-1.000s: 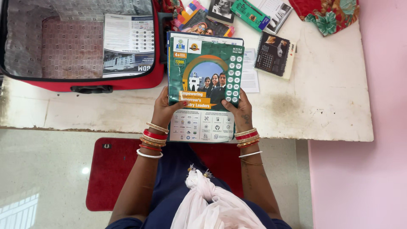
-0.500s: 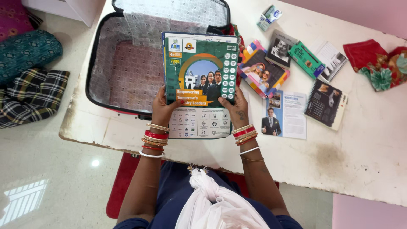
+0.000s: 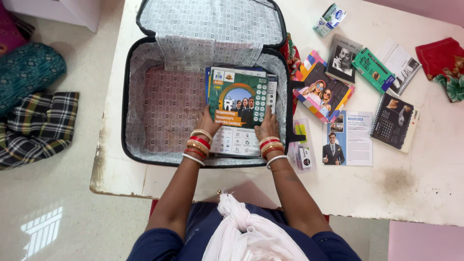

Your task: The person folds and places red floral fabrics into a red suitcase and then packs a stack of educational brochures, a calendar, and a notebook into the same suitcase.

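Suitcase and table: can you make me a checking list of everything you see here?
Surface: white table, stained and chipped at its left edge.
Job's things: green brochure lying on a stack of papers inside the open suitcase, right side.
Clutter: photo magazine, green box, spiral calendar, leaflet showing a suited person, small carton, red cloth.
Hands: left hand and right hand rest on the brochure, bangles on both wrists.
Cables: nothing seen.
Surroundings: folded checked cloth and teal bundle on the floor.
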